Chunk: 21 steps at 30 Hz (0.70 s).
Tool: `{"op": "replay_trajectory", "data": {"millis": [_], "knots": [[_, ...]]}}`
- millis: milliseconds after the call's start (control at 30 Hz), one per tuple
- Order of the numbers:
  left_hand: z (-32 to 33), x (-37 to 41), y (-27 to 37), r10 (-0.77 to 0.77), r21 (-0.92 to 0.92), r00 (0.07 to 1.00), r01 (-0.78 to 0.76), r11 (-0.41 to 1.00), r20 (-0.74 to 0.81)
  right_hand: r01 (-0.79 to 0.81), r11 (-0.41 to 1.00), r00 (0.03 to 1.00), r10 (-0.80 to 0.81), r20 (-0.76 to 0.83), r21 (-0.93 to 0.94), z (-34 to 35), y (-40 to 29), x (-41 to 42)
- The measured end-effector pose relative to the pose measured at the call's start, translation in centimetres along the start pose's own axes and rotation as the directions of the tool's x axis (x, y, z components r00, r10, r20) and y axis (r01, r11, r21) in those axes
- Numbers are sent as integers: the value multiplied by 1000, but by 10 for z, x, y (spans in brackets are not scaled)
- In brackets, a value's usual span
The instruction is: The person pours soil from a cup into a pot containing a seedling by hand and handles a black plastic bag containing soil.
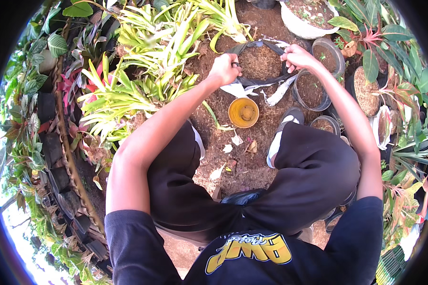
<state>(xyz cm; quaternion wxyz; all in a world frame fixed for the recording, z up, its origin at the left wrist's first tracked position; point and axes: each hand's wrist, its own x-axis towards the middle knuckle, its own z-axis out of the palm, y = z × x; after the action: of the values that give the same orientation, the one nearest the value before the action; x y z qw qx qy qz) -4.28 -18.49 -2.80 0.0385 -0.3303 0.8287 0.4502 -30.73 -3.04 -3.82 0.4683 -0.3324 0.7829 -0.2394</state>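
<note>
A black plastic grow bag (259, 82) stands on the ground in front of me, its mouth spread round. Brown, crumbly potting mix (261, 63) fills the visible inside. My left hand (225, 69) is closed on the left side of the bag's rim, and a small dark bit shows at its fingers. On the opposite side, my right hand (298, 58) pinches the rim between thumb and fingers. Torn white plastic (279, 93) lies around the bag's near side. A yellow round pot (243, 112) sits between the bag and my feet, with a little soil at its bottom.
Uprooted light-green bromeliads (142, 96) are heaped at the left. Black pots of soil (311, 91) and a white pot (308, 21) stand to the right, beside red-veined leafy plants (381, 39). Dry leaves (217, 172) litter the ground between my legs. Potted plants (46, 117) line the far left.
</note>
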Motion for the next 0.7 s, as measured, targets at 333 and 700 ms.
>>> {"op": "replay_trajectory", "data": {"millis": [333, 700], "knots": [[22, 17, -21, 138, 44, 988, -135, 990, -70, 101, 874, 990, -135, -38, -475, -43, -11, 149], [-10, 107, -104, -309, 107, 925, 338, 935, -222, -294, 955, 956, 294, 20, 21, 13, 93, 167]]}}
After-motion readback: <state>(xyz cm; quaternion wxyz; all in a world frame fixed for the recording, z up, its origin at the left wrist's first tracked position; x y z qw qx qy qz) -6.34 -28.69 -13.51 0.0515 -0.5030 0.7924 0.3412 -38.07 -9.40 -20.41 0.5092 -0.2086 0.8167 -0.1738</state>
